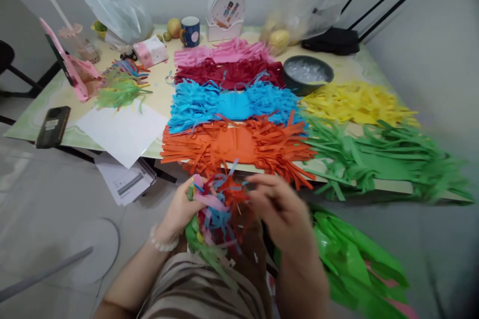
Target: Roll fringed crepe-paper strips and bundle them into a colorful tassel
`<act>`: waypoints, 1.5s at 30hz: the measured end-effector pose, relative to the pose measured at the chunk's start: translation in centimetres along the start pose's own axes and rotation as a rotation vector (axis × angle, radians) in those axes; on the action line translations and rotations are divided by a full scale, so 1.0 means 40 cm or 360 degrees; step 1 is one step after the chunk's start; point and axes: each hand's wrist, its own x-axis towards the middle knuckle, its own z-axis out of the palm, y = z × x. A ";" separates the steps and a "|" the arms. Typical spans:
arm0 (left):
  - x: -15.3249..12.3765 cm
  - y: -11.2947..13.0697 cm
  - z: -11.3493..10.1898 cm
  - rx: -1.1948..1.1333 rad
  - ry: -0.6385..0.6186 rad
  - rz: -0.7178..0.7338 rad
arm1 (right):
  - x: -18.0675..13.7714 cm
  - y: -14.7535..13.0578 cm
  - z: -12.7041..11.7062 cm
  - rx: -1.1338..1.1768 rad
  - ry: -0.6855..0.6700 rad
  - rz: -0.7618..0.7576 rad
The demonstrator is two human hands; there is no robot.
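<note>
My left hand (180, 210) is closed round a multicoloured bundle of paper strips (217, 212) held over my lap. My right hand (282, 209) is at the bundle's upper right, fingers pinched on its strips, slightly blurred. Just beyond the hands, at the table's near edge, lies an orange fringed paper sheet (239, 144). Behind it lie blue (232, 104), dark red (230, 74) and pink (224, 52) fringed sheets. Green (385, 162) and yellow (357, 102) fringed sheets lie to the right.
A dark bowl (307, 74) stands by the yellow sheet. A finished bundle (121, 87), white paper (123, 129), a phone (52, 125) and a pink stand (71, 70) are at left. A green plastic bag (352, 259) hangs by my right knee. Mug (190, 31) and fruit stand at the back.
</note>
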 end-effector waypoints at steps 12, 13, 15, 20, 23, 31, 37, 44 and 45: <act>-0.001 0.014 0.000 -0.0312 -0.0215 -0.0328 | 0.044 0.031 0.074 0.0150 -0.0332 0.0092; 0.003 0.011 0.001 -0.0413 -0.0157 -0.0315 | 0.049 0.035 0.071 0.0176 -0.0321 0.0088; 0.011 0.009 0.006 -0.0548 -0.0074 -0.0313 | 0.058 0.043 0.068 0.0192 -0.0325 0.0070; 0.027 0.018 0.020 -0.0524 -0.0124 -0.0274 | 0.074 0.055 0.078 0.0094 -0.0300 -0.0076; 0.033 0.021 0.016 -0.0468 -0.0136 -0.0281 | 0.076 0.054 0.080 0.0087 -0.0256 -0.0179; 0.038 0.019 0.006 -0.0195 -0.0062 -0.0273 | 0.073 0.037 0.092 -0.0229 -0.0228 -0.0476; 0.032 0.014 0.005 -0.0251 0.0017 -0.0221 | 0.075 0.041 0.116 -0.0436 -0.0170 -0.0505; 0.027 0.014 -0.007 0.0191 -0.0270 -0.0119 | 0.081 0.052 0.097 0.0004 -0.0268 0.0052; 0.027 0.016 -0.007 0.0210 -0.0288 -0.0106 | 0.082 0.053 0.094 0.0053 -0.0339 0.0107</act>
